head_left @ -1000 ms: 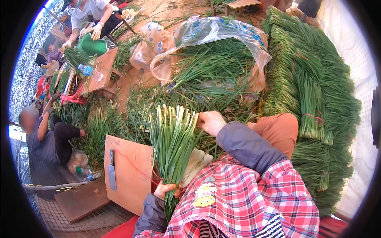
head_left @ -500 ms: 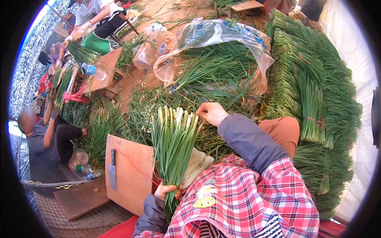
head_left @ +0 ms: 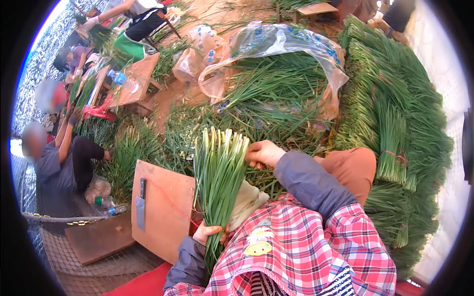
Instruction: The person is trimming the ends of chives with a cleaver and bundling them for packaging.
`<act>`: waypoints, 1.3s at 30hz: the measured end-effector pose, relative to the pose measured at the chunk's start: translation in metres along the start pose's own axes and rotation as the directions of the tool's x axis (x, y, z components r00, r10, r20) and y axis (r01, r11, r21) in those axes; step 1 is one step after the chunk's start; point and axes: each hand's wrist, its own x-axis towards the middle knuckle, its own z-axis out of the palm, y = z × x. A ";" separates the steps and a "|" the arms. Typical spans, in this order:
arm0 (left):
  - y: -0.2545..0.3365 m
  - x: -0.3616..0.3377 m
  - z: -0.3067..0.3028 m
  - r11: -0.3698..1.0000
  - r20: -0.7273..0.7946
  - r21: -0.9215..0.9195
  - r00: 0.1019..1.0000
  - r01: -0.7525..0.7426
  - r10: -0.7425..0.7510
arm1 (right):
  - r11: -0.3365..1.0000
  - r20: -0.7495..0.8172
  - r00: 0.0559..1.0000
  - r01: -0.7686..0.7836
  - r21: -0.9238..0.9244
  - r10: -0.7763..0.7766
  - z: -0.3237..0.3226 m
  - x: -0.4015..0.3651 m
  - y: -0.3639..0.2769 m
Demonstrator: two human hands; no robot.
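Note:
My left hand [head_left: 209, 233] is wrapped round the lower, leafy part of a bunch of garlic chives [head_left: 219, 172]. The bunch stands nearly upright in front of my checked apron, pale cut stalk ends at the top. At its upper right edge is my right hand [head_left: 267, 154], fingers pressed together against the outer stalks; what they pinch is hidden. Left of the bunch lies a wooden board [head_left: 165, 212] carrying a knife [head_left: 141, 204] with a dark handle and a red string [head_left: 170, 197].
Tied chives [head_left: 392, 138] are stacked high on my right. A clear plastic bag [head_left: 316, 54] with loose chives lies ahead, among scattered leaves. A co-worker [head_left: 57, 158] sits at the left, others farther back beside a small wooden table [head_left: 136, 81] with a bottle [head_left: 123, 80].
My right hand has slid slightly down along the edge of the bunch, its fingers more curled. The left hand keeps its hold. The view has shifted a little.

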 end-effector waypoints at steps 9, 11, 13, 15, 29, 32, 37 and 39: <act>0.003 -0.003 0.014 0.995 -0.075 0.082 0.996 -0.051 0.057 | 1.000 -0.515 0.857 0.027 0.005 -0.021 -0.085 -0.007 0.006; 0.004 -0.002 0.019 0.990 -0.128 0.131 0.989 -0.057 0.074 | 0.655 -0.411 0.889 -0.189 -0.732 -0.203 -0.067 -0.024 -0.020; 0.005 0.000 0.017 0.988 -0.093 0.146 0.993 -0.053 0.067 | 0.298 0.018 0.804 0.240 -0.924 -0.594 -0.036 -0.035 -0.037; 0.004 0.001 0.022 0.975 -0.127 0.203 0.985 -0.090 0.117 | 0.110 0.209 0.707 0.376 -0.920 -0.675 -0.004 -0.034 -0.053; 0.019 -0.008 0.008 0.972 0.001 0.233 1.000 -0.002 0.002 | 0.104 0.369 0.820 0.453 -0.885 -0.437 0.003 -0.035 -0.019; 0.021 -0.007 0.009 0.959 0.019 0.283 1.000 -0.015 0.010 | 0.168 0.386 0.863 0.455 -0.875 -0.324 0.000 -0.022 -0.006; 0.023 -0.009 0.006 0.958 0.033 0.287 0.999 -0.004 -0.006 | 0.889 -0.022 0.996 0.065 -0.452 -0.085 -0.013 -0.016 -0.001; 0.025 -0.010 0.007 0.963 0.037 0.269 0.999 0.002 -0.012 | 0.940 -0.287 0.946 0.044 -0.337 -0.147 -0.041 -0.011 -0.006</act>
